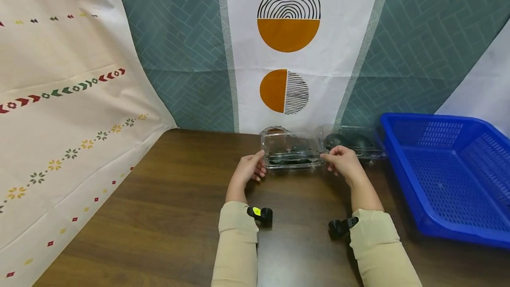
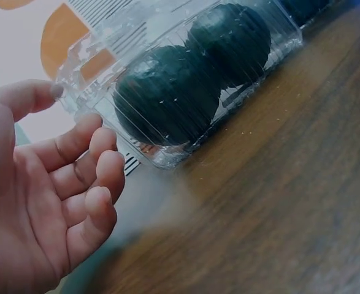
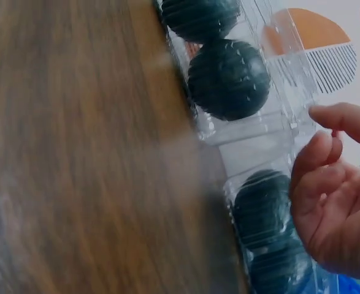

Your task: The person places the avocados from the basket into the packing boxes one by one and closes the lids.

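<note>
A clear plastic clamshell box stands at the back of the table with two dark green, round fruits inside. Its clear lid is tilted up at the back. My left hand pinches the box's left edge between thumb and forefinger, the other fingers loosely bent. At the right edge my right hand pinches the rim in the same way. Beside it on the right is a second clear clamshell box, also holding dark green fruits, partly hidden behind my right hand in the head view.
A blue plastic basket stands on the right, close to the second box. Behind the boxes a patterned cloth hangs at the table's back edge. A cream embroidered cloth covers the left side. The brown wooden table stretches in front.
</note>
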Demonstrator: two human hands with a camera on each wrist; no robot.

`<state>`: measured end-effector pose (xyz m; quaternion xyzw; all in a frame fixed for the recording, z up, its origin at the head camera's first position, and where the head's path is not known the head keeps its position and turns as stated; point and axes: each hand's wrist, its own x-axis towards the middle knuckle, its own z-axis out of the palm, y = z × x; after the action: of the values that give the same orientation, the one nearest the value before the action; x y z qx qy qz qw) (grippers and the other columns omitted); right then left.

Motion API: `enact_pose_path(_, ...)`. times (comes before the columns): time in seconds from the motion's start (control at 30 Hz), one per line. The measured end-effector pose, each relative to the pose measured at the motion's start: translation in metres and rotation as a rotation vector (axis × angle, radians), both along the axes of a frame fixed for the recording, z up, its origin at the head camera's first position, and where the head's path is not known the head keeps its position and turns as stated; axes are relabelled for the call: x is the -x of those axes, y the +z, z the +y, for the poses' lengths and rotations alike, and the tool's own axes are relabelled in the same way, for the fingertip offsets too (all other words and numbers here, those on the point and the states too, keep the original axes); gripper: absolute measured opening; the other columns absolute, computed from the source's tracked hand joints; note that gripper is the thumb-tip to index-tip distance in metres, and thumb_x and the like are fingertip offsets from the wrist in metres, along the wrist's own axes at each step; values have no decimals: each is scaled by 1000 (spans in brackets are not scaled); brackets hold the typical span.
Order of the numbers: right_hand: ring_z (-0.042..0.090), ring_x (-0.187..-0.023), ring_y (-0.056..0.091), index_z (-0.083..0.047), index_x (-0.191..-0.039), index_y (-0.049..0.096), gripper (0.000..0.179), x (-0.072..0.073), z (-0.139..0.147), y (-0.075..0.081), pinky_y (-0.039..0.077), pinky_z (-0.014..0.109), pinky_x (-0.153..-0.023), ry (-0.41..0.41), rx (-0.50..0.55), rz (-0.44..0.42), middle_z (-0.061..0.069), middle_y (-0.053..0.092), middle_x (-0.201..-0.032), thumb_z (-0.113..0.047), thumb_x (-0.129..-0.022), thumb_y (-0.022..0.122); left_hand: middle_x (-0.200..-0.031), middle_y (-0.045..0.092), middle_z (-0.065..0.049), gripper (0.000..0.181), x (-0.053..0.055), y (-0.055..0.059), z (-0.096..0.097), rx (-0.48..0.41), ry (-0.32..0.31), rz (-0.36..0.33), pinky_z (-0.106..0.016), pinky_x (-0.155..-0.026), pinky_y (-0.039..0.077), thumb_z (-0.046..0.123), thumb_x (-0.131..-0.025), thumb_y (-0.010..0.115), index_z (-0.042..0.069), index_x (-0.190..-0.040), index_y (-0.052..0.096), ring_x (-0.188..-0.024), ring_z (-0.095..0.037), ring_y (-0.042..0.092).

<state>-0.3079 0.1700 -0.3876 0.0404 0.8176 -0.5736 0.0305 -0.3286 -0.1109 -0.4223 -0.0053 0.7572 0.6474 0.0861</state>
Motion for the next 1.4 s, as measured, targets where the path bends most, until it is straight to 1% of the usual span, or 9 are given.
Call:
enact_pose_path(0.07, 16, -50, 51, -10, -71, 45, 32, 0, 2, 0, 40, 30, -48, 45, -29, -71, -1, 45, -55, -31, -90, 60, -64, 55, -6, 45, -4, 10, -1, -15, -36, -28, -27, -46, 45, 40, -94, 47, 0, -77, 57, -53, -15, 54)
enact_pose_path(0.2, 13, -48, 53, -5, -77, 49, 39, 2, 3, -4, 37, 26, -45, 142, -10, -204, -1, 44, -53, -41, -94, 49, -62, 54, -5, 41, -3, 12, -2, -36, -102, -79, -25, -46, 45, 34, -94, 42, 2, -72, 55, -51, -14, 52)
enact_pose_path(0.3, 13, -50, 53, -1, -89, 50, 39, 5, 2, -9, 37, 25, -46, 203, 122, -251, -1, 47, -56, -38, -96, 41, -61, 54, -4, 37, 2, 7, -4, -50, -129, -99, -25, -46, 45, 31, -92, 41, 4, -70, 54, -50, -14, 52)
enact_pose_path(0.43, 13, -50, 49, -5, -83, 50, 29, 9, -1, -16, 37, 24, -47, 244, 294, -253, -2, 46, -57, -27, -96, 35, -63, 55, -5, 33, 2, 9, -5, -54, -169, -107, -26, -47, 45, 25, -91, 40, 2, -72, 54, -52, -15, 53)
enact_pose_path(0.53, 11, -48, 45, -8, -77, 50, 27, 10, -3, -20, 35, 23, -46, 232, 375, -241, -3, 43, -55, -21, -94, 34, -63, 56, -4, 29, 1, 8, -3, -48, -160, -103, -25, -47, 44, 24, -89, 43, 3, -74, 55, -52, -15, 53)
enact_pose_path(0.77, 8, -46, 37, -10, -70, 53, 31, 11, -10, -24, 32, 21, -44, 242, 518, -215, -4, 41, -53, -14, -94, 34, -63, 56, -4, 20, 2, 7, 2, -68, -46, -63, -24, -47, 45, 19, -85, 49, 4, -75, 57, -53, -14, 54)
enact_pose_path(1.07, 10, -50, 53, -9, -83, 53, 27, 10, -34, -25, 45, 21, -48, 142, 646, -246, -3, 52, -60, -25, -100, 39, -58, 55, 0, 18, 9, 4, 3, -220, 209, -21, -22, -46, 43, 13, -86, 49, 7, -70, 54, -52, -10, 54)
enact_pose_path(1.3, 14, -62, 61, -9, -105, 47, 19, 12, -50, -35, 50, 24, -57, 130, 721, -222, 1, 61, -77, -26, -101, 40, -61, 59, 0, 23, 13, -1, 2, -331, 370, 8, -21, -47, 44, 17, -92, 51, 7, -73, 54, -53, -9, 57)
enact_pose_path(1.4, 15, -69, 63, -8, -122, 41, 28, 13, -53, -40, 52, 26, -62, 155, 734, -214, 2, 63, -87, -26, -101, 39, -68, 60, -1, 25, 13, -3, 0, -369, 419, 11, -22, -48, 46, 24, -96, 50, 6, -79, 54, -57, -9, 59)
